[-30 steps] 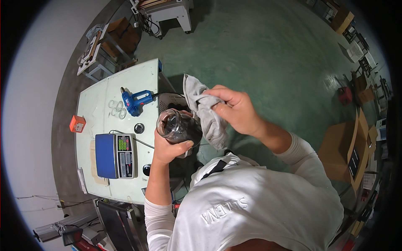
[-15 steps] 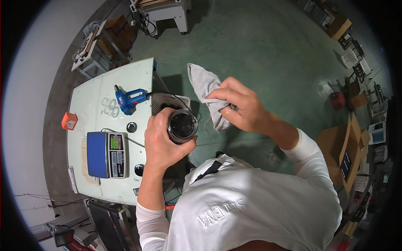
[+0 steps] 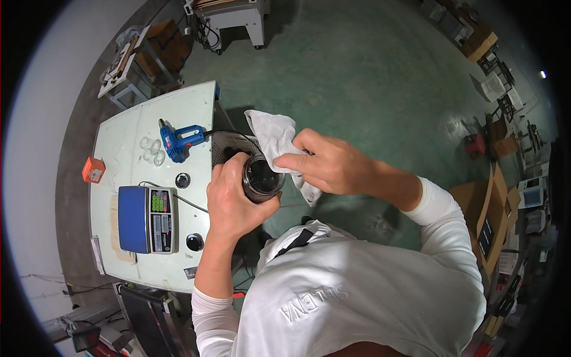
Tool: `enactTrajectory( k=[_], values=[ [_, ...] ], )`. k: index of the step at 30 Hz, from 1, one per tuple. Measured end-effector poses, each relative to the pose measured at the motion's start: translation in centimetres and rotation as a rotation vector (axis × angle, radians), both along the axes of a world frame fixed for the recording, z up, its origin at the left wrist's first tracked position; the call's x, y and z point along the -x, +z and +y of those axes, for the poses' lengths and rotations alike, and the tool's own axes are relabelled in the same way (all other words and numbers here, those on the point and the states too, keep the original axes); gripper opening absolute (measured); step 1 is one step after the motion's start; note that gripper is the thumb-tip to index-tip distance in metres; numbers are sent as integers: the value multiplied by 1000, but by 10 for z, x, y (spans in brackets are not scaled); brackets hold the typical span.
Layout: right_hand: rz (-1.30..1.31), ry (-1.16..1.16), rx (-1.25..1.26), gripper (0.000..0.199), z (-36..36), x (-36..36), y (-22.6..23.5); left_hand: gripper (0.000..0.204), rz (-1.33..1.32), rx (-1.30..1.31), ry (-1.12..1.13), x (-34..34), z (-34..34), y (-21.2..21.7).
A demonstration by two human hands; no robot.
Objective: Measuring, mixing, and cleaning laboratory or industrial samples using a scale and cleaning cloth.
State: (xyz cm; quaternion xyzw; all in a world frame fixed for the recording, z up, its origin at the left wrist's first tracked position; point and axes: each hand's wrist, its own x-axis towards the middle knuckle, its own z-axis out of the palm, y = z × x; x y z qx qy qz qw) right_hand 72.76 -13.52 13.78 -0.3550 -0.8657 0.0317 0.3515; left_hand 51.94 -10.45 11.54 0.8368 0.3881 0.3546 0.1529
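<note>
My left hand point(image 3: 229, 199) is wrapped round a clear jar point(image 3: 262, 180) with a dark inside, its round mouth facing up. A light grey cloth point(image 3: 275, 135) is pinched between the thumb and fingers of my right hand point(image 3: 327, 162). The cloth meets the right side of the jar's rim, and its loose ends hang out above and below my fingers. What lies inside the jar is too dark to make out.
Left of me stands a white table point(image 3: 196, 113). On it lie a blue heat gun point(image 3: 178, 141), several small clear rings point(image 3: 153, 150), a blue-topped scale point(image 3: 134, 219), an orange box point(image 3: 93, 170) and two dark round pieces. An opened cardboard box point(image 3: 489, 220) stands at the right.
My right hand has moved left with the cloth, from apart from the jar to its rim. The left hand keeps its hold on the jar.
</note>
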Motion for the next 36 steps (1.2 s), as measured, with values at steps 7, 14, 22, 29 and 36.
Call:
enactTrajectory(
  k=[7,14,22,29,36],
  values=[
    [277,85,493,38,1,-10,-4,59,-49,68,12,2,2,-2],
    [325,-3,300,38,18,-17,17,59,11,177,-53,6,5,3],
    [-210,276,-130,35,40,-12,14,64,-18,372,-197,8,7,4],
    [-347,338,-135,38,46,-13,24,64,-96,456,-248,13,7,7],
    [-257,420,47,33,50,-10,16,63,-14,492,-222,12,11,8]
  ],
)
